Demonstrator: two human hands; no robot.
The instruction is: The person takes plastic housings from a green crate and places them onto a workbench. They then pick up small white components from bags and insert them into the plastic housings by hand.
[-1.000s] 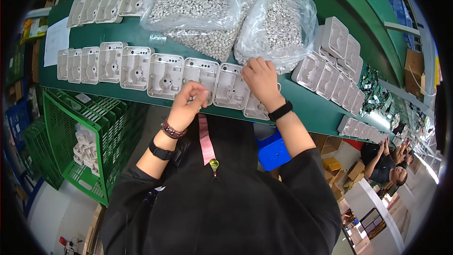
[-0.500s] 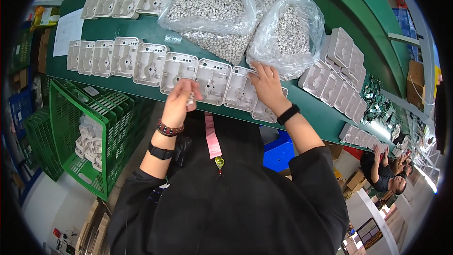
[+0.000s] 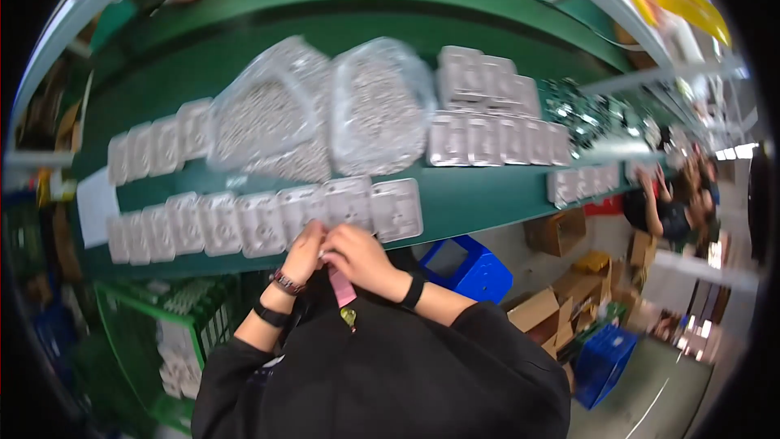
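Just beyond the right hand (image 3: 359, 255) lies a grey casing (image 3: 349, 202).

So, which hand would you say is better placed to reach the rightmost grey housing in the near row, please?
Probably the right hand: it is nearer the rightmost grey housing, while the left hand lies farther left.

Black top (image 3: 382, 374), dark reddish bracelet (image 3: 287, 282), black left wristband (image 3: 271, 315), black right wristband (image 3: 413, 290), pink strap (image 3: 343, 288), yellow-green pendant (image 3: 348, 318)
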